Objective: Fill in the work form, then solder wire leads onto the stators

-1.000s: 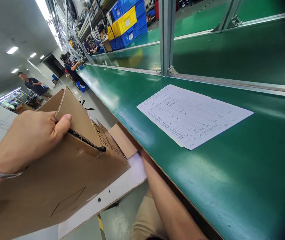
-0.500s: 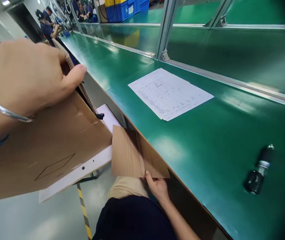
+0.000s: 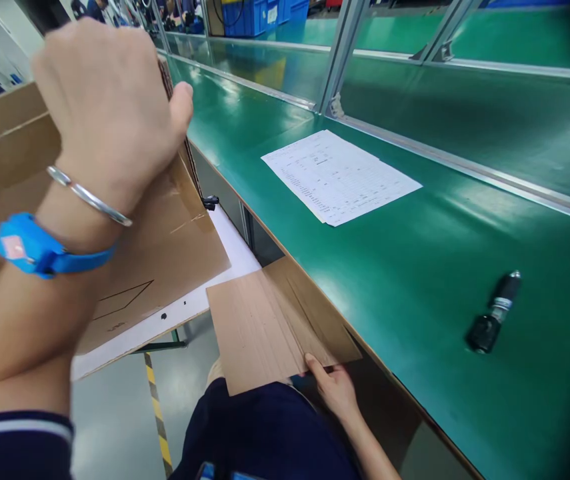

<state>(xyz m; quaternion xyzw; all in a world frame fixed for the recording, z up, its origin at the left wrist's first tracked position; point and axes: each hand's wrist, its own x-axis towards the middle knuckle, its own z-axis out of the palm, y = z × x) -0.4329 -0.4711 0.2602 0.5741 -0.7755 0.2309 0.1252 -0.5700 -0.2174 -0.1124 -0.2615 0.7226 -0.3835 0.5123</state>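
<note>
At the upper left, my left hand [image 3: 109, 107] is closed over the upright edge of a large open cardboard box [image 3: 185, 233], its thumb toward the bench and its other fingers mostly hidden. The box has a line-drawn shape on its near side. Low in the middle, my right hand [image 3: 335, 390] pinches the lower edge of a creased brown cardboard sheet [image 3: 259, 327], thumb on top and fingers beneath. This sheet is tilted over my lap, beside the bench edge. A small black object [image 3: 209, 202] shows at the box's corner.
On the green workbench [image 3: 389, 280] lie printed papers [image 3: 339, 177] and a black cylindrical tool with a silver band [image 3: 495, 313]. Metal posts [image 3: 342, 60] rise behind. The box stands on a white board [image 3: 135, 343]. Blue crates [image 3: 249, 19] and other people are farther back.
My left hand has moved up and right, bringing its wristbands and sleeve into view. My right hand has shifted slightly right and down, and the cardboard sheet has come nearer and turned.
</note>
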